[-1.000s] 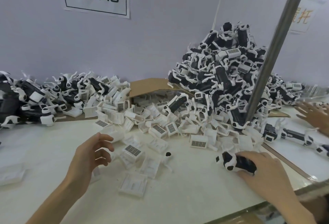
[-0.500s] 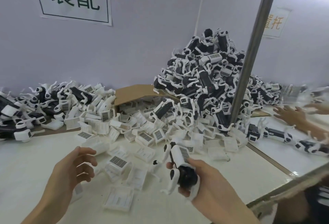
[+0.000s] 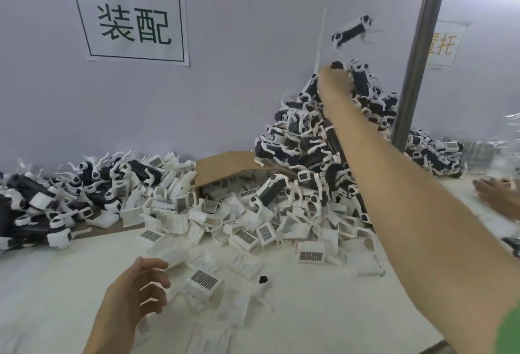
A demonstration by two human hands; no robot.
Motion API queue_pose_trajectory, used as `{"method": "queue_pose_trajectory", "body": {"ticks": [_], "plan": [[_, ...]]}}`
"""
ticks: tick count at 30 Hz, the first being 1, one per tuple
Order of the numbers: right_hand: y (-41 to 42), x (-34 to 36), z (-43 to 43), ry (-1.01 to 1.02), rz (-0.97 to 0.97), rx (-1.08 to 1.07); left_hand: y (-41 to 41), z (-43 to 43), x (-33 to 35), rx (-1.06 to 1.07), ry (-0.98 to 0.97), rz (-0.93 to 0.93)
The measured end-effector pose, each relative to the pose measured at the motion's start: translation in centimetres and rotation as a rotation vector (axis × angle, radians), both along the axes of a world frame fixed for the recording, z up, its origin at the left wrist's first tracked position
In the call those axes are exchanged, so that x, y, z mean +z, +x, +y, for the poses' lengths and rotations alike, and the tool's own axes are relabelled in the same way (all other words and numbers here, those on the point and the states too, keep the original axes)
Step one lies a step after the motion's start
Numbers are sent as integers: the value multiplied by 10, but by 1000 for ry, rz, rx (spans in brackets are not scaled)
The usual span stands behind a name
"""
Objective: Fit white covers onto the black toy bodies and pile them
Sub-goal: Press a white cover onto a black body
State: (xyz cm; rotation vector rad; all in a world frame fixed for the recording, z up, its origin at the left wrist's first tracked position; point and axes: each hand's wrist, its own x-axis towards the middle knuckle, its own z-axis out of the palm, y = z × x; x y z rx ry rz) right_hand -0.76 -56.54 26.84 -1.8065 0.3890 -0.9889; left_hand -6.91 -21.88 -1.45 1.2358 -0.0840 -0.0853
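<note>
floating mid-air, toy apart above right hand, over pile

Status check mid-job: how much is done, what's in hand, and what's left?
Done: a tall pile of covered toys stands at the right. In hand: nothing that I can see; one toy is in the air above that pile, beyond the outstretched right hand, and the left hand hovers open over loose white covers. Left: many covers lie unused, and a heap of black bodies waits at far left.

Covered toy airborne above pile
</note>
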Motion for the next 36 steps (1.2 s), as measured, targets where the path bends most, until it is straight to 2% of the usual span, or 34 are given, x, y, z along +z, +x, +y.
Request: {"method": "queue_pose_trajectory", "body": {"ticks": [3, 6, 8, 10, 14, 17, 21, 22, 24, 27, 29, 34, 36], "plan": [[-12, -80, 47, -289, 79, 269, -1, -6, -1, 10, 35, -7], [-51, -198, 84, -541, 460, 612, -4, -7, -3, 26, 71, -4], [-67, -261, 94, -731, 686, 636, -3, -6, -2, 20, 85, 0], [-68, -290, 96, -760, 707, 599, -1, -6, 0, 26, 86, 0], [-69, -298, 96, -678, 556, 556, -2, -6, -1, 32, 100, -6], [-69, -303, 93, -675, 512, 535, -5, -8, 0, 22, 99, -13], [-45, -277, 87, -602, 432, 424, -8, -11, 1, 31, 103, 0], [-31, -264, 83, -673, 389, 338, -8, -11, 2, 32, 105, 3], [-1, -235, 71, -972, 367, 145, -8, -10, 3, 36, 109, 3], [31, -205, 49, -1364, 599, 2, -13, -11, 4, 37, 124, -22], [38, -202, 39, -1488, 700, -67, -15, -11, 4, 39, 125, -37], [41, -202, 40, -1640, 631, -168, -14, -10, 2, 38, 132, -54], [39, -203, 36, -1639, 584, -177, -15, -9, 0, 31, 131, -60]]}}
